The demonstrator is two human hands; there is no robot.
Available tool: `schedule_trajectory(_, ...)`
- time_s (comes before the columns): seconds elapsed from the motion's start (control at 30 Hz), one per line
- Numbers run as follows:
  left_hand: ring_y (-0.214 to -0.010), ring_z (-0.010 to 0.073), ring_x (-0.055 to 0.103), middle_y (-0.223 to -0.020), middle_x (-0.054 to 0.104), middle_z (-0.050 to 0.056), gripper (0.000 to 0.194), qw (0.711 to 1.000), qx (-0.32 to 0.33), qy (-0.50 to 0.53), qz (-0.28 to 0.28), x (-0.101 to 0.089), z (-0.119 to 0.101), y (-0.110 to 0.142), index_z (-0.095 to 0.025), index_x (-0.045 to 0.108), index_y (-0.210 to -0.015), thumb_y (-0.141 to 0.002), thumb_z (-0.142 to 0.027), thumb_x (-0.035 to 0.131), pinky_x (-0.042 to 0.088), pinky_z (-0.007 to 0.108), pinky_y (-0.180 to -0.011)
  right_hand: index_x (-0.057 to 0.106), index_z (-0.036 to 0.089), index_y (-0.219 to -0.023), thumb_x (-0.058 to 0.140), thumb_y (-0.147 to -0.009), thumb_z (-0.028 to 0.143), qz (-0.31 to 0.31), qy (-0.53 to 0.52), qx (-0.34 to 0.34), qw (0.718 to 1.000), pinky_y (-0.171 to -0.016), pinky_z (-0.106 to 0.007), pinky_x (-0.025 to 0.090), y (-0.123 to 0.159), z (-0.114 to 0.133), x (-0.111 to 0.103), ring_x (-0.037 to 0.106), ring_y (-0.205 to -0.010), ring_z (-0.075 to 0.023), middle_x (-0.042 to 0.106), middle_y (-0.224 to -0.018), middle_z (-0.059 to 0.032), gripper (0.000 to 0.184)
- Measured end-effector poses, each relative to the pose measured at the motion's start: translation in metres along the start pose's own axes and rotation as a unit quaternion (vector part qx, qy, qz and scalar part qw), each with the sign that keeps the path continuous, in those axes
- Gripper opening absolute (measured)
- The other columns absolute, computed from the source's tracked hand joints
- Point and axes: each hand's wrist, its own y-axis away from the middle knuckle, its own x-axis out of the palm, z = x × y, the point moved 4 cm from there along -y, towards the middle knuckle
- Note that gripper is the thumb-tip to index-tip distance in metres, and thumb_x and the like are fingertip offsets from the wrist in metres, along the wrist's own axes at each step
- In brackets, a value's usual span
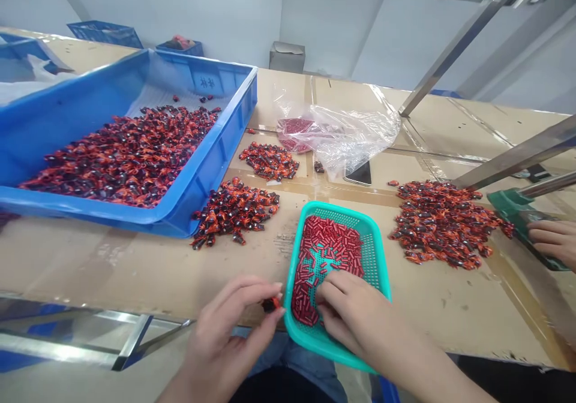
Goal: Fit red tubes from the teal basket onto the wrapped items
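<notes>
My left hand (234, 325) pinches a small black-and-orange part (270, 304) between thumb and fingertips, just left of the green basket (381, 259). Inside that basket lie many short dark-red tubes (333, 235). My right hand (348, 307) reaches into it with curled fingers pressed together among the tubes; whatever the fingertips grip is hidden. Left of the basket, a heap of black-and-orange parts (236, 211) rests on the cardboard-covered table (252, 265). A smaller heap (270, 161) lies behind it.
A large blue tray (225, 130) of similar parts stands at left. Behind the basket are a clear plastic bag (355, 130) with red pieces and a phone (359, 173). At right, another heap (443, 223) borders a green tool (513, 211) and another person's hand (555, 241). Metal posts (454, 49) rise there.
</notes>
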Motion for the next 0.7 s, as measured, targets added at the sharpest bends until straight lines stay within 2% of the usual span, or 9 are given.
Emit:
schedule_trajectory(0.1, -0.086, 0.0131, 0.075, -0.098, 0.077, 0.002, 0.034, 1.0, 0.029, -0.003, -0.011, 0.001, -0.006, 0.004, -0.021, 0.066, -0.122, -0.092, -0.005, 0.07, 0.063, 0.019, -0.08, 0.063, 0.021, -0.092, 0.054, -0.096, 0.01, -0.085, -0.13, 0.004, 0.988, -0.064, -0.029, 0.056, 0.003, 0.007, -0.01, 0.066, -0.074, -0.0176, 0.067, -0.084, -0.0027, 0.014)
schedule_trajectory(0.2, -0.084, 0.0144, 0.074, -0.094, 0.078, 0.003, 0.032, 0.999, 0.05, -0.003, -0.001, 0.004, -0.012, 0.004, -0.02, 0.064, -0.123, -0.094, -0.007, 0.069, 0.063, 0.023, -0.077, 0.063, 0.024, -0.094, 0.06, -0.092, 0.01, -0.188, -0.261, -0.016, 0.947, -0.06, -0.023, 0.057, 0.007, 0.021, -0.02, 0.068, -0.067, -0.0135, 0.07, -0.081, 0.0004, 0.014)
schedule_trajectory(0.3, -0.08, 0.0149, 0.075, -0.092, 0.079, 0.003, 0.034, 0.997, 0.074, -0.023, 0.027, 0.007, -0.018, 0.004, -0.021, 0.062, -0.124, -0.095, -0.004, 0.066, 0.062, 0.026, -0.077, 0.067, 0.025, -0.098, 0.068, -0.087, 0.006, -0.257, -0.306, -0.077, 0.914, -0.064, -0.024, 0.062, 0.009, 0.037, -0.028, 0.074, -0.072, -0.016, 0.075, -0.086, -0.0023, 0.021)
schedule_trajectory(0.4, -0.078, 0.0145, 0.076, -0.091, 0.079, 0.002, 0.037, 0.994, 0.083, -0.049, 0.046, 0.011, -0.024, 0.006, -0.021, 0.061, -0.126, -0.094, -0.002, 0.064, 0.06, 0.027, -0.075, 0.07, 0.024, -0.101, 0.072, -0.089, 0.009, -0.265, -0.29, -0.125, 0.911, -0.065, -0.027, 0.063, 0.009, 0.047, -0.03, 0.074, -0.073, -0.0188, 0.074, -0.084, -0.0052, 0.019)
schedule_trajectory(0.53, -0.079, 0.0125, 0.077, -0.093, 0.081, 0.003, 0.033, 0.99, 0.108, -0.087, 0.038, 0.011, -0.03, 0.007, -0.015, 0.061, -0.125, -0.095, -0.002, 0.065, 0.057, 0.026, -0.077, 0.071, 0.022, -0.097, 0.073, -0.088, 0.009, -0.276, -0.245, -0.125, 0.921, -0.06, -0.026, 0.058, 0.01, 0.048, -0.029, 0.068, -0.067, -0.0166, 0.068, -0.079, -0.0038, 0.016)
schedule_trajectory(0.63, -0.083, 0.0117, 0.08, -0.095, 0.085, 0.006, 0.018, 0.974, 0.177, -0.142, 0.017, 0.007, -0.04, 0.005, -0.012, 0.065, -0.115, -0.1, -0.003, 0.06, 0.055, 0.025, -0.085, 0.068, 0.023, -0.089, 0.073, -0.086, 0.008, -0.258, -0.283, -0.096, 0.919, -0.061, -0.024, 0.055, 0.011, 0.046, -0.026, 0.066, -0.067, -0.0147, 0.068, -0.08, -0.002, 0.016)
schedule_trajectory(0.7, -0.084, 0.0121, 0.082, -0.094, 0.086, 0.005, 0.013, 0.966, 0.2, -0.165, 0.009, 0.005, -0.046, 0.005, -0.014, 0.07, -0.105, -0.103, -0.007, 0.059, 0.055, 0.024, -0.088, 0.066, 0.023, -0.092, 0.078, -0.082, 0.013, -0.208, -0.363, -0.028, 0.908, -0.066, -0.025, 0.056, 0.009, 0.041, -0.022, 0.066, -0.072, -0.015, 0.069, -0.083, -0.0013, 0.018)
